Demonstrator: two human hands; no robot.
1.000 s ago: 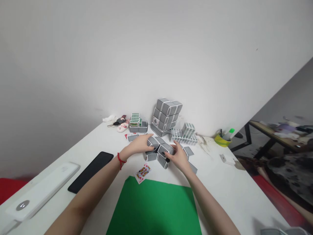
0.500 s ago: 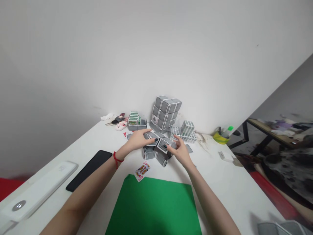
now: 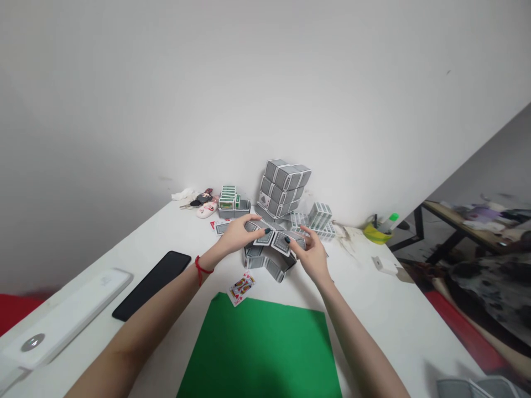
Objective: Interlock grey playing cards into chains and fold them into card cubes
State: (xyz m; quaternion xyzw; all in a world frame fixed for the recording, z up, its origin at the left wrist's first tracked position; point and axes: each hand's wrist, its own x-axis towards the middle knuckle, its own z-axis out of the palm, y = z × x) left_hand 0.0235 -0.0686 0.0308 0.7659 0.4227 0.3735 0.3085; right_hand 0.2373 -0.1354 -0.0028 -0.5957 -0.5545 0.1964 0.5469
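Observation:
A low structure of grey-backed playing cards [image 3: 265, 264] stands on the white table [image 3: 381, 309] just beyond a green sheet [image 3: 261, 354]. My left hand [image 3: 236, 235], red string at the wrist, pinches a grey-backed card [image 3: 263, 237] a little above the structure. My right hand [image 3: 311, 255] pinches a second card [image 3: 282, 243] beside it. The two cards meet edge to edge, slightly tilted, over the structure's top.
A taller card tower [image 3: 284, 188] stands at the wall, with card stacks [image 3: 317, 220] to its right and card boxes [image 3: 229, 200] to its left. A face card [image 3: 241, 287] lies by the green sheet. A black phone [image 3: 152, 284] and a white device [image 3: 66, 318] lie left; a yellow bowl [image 3: 375, 234] stands right.
Both hands have risen from resting on the low card structure, each lifting a card; the two cards now hover just above its top.

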